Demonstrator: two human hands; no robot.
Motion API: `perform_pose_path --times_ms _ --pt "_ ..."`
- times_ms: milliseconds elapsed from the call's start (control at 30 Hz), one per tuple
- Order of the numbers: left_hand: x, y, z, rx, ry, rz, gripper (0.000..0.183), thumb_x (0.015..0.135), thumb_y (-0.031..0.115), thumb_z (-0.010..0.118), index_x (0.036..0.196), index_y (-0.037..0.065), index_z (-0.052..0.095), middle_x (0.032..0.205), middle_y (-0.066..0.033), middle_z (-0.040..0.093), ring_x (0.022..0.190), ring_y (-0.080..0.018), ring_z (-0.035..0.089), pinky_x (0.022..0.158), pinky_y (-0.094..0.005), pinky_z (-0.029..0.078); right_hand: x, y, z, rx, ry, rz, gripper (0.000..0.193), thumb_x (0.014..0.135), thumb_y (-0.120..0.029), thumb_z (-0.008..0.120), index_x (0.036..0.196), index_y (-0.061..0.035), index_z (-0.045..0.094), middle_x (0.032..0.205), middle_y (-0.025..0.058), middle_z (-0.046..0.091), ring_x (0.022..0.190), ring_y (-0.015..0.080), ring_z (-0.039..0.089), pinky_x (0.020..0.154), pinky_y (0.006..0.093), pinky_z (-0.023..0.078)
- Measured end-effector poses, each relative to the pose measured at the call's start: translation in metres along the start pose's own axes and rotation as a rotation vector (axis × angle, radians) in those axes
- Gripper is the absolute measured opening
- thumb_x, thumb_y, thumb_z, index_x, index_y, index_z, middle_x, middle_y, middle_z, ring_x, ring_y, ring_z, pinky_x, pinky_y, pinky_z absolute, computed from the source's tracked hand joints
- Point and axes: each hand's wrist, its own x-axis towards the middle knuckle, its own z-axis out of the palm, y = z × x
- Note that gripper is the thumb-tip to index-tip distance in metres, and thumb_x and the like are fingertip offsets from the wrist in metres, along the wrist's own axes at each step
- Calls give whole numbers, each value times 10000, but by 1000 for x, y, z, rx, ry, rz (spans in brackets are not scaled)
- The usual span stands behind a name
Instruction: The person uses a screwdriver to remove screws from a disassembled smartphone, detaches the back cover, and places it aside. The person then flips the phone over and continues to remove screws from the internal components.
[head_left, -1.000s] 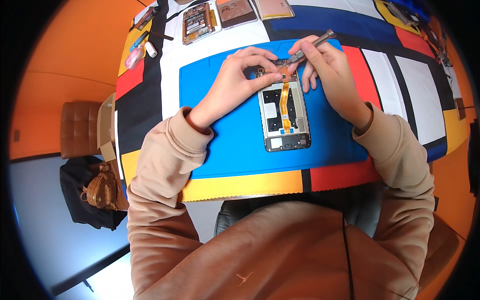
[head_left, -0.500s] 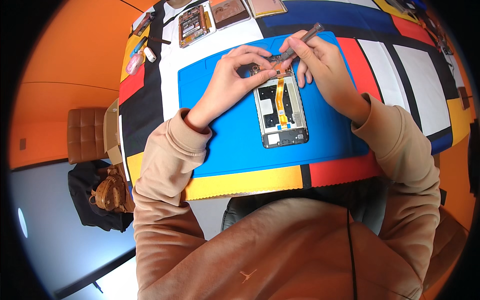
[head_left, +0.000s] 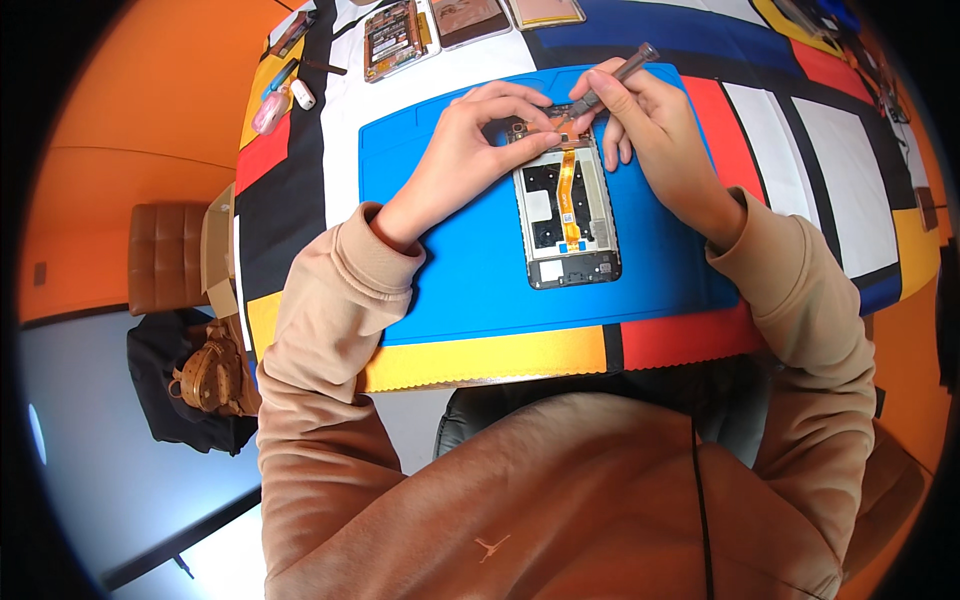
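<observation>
An opened smartphone (head_left: pixel 543 206) lies on a blue work mat (head_left: pixel 450 270), its inside facing up. A yellow-orange flex cable (head_left: pixel 567 195) runs down its middle, and a circuit board (head_left: pixel 570 135) sits at its far end. My left hand (head_left: pixel 482 135) grips the phone's far end, with thumb and index fingertips close together over the board. My right hand (head_left: pixel 650 125) holds a slim grey screwdriver (head_left: pixel 622 72), tilted with its handle end up to the right. The screwdriver's tip points down at the board beside my left fingertips, which partly hide the contact.
At the back of the table lie another opened phone (head_left: pixel 395 42), a brown panel (head_left: pixel 470 18) and a gold-framed panel (head_left: pixel 547 10). A pink bottle (head_left: pixel 268 118) and a small white item (head_left: pixel 302 94) are at the left. A brown chair (head_left: pixel 168 255) stands beyond the left table edge.
The view has shifted slightly. Both hands stay at the phone's far end, and the screwdriver keeps nearly the same tilt over the board.
</observation>
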Motion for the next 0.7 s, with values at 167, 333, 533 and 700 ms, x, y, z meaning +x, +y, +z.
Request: perform_pose_path --times_ms 167,333,533,700 --pt "-1 0 0 -25 -3 -17 135 818 156 763 906 58 735 1131 -65 659 1040 -162 605 954 -300 434 0 0 -1 -8 -20 20 313 1039 -284 451 1064 -16 613 820 93 689 504 53 548 452 144 364" --pt "1 -2 0 -8 -8 17 169 822 164 761 941 50 727 1128 -73 657 1045 -166 604 957 -304 439 -2 3 -2 16 -16 -41 306 1044 -266 440 1063 -12 610 825 95 688 509 48 535 466 150 368" --pt "1 -5 0 0 -3 23 227 835 205 756 983 39 713 1110 -89 656 1049 -197 615 950 -320 467 -11 -21 6 -1 79 -158 239 1029 -210 467 1015 -21 612 731 46 612 512 43 511 468 177 373" --pt "1 -10 0 -64 5 98 205 813 136 730 988 33 699 1119 -104 649 1071 -219 612 999 -344 453 -38 -48 35 -95 -246 33 221 1029 -177 463 944 -23 597 718 42 582 557 67 520 528 210 402"
